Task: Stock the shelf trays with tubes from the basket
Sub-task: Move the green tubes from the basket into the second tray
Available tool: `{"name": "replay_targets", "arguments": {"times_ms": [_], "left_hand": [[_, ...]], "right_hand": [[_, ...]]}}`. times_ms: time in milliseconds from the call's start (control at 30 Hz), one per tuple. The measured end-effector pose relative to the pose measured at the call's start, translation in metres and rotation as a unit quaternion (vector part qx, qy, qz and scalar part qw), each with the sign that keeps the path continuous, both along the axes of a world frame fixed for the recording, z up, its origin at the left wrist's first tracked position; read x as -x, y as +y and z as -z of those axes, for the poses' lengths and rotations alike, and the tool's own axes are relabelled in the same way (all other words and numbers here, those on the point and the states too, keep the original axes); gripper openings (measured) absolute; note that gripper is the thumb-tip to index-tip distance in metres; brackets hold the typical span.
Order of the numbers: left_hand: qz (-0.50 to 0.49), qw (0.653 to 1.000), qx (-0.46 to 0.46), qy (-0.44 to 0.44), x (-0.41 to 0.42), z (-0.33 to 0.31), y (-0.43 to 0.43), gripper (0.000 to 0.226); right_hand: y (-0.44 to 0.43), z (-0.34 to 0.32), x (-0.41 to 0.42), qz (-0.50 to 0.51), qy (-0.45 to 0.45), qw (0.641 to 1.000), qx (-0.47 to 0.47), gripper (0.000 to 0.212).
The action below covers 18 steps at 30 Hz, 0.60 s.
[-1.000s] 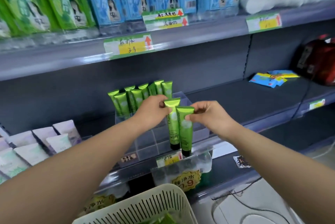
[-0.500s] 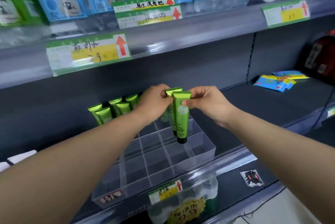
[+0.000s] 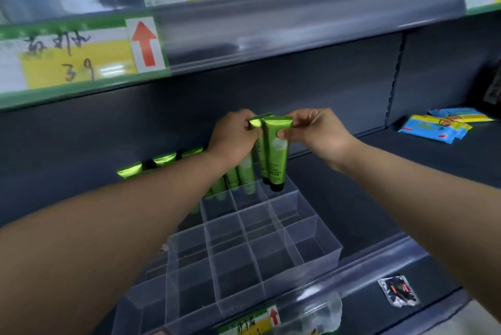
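Green tubes in hand: two. The left hand (image 3: 233,139) pinches the crimped end of the rear tube (image 3: 255,122). The right hand (image 3: 317,131) pinches the front tube (image 3: 276,156). The fingers are curled on each.
Change: one second ago this pair hung lower, over the front of the clear tray (image 3: 314,250), with the basket at the bottom edge. Now the pair is in the centre of the frame, with its black caps at the rim of the rear right cell. The basket is out of view.
Meaning: I judge the pair is about to go in and extend the back row.
Stocked tubes (image 3: 164,159): three crimped ends show left of the forearm and about three bodies under the left hand. Others are hidden.
Empty cells: more than ten.
Price labels (image 3: 81,55): four.
Blue packets (image 3: 433,128): about three, at middle right on the shelf (image 3: 406,172).
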<state>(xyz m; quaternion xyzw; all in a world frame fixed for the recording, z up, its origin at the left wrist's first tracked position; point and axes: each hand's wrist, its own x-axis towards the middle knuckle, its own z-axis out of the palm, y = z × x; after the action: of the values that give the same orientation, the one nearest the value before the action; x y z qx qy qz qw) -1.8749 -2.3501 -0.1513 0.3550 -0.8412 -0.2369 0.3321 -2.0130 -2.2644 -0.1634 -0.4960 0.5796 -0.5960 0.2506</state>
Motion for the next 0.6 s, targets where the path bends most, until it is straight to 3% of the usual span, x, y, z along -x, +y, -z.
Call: {"name": "replay_targets", "arguments": {"times_ms": [167, 600], "left_hand": [[-0.015, 0.999, 0.035, -0.005, 0.009, -0.003, -0.012, 0.011], [-0.032, 0.996, 0.046, -0.075, 0.026, 0.017, -0.044, 0.018]], "right_hand": [[-0.013, -0.001, 0.005, 0.021, 0.02, 1.0, 0.006, 0.013], [-0.042, 0.016, 0.008, 0.042, 0.026, 0.999, 0.015, 0.021]]}}
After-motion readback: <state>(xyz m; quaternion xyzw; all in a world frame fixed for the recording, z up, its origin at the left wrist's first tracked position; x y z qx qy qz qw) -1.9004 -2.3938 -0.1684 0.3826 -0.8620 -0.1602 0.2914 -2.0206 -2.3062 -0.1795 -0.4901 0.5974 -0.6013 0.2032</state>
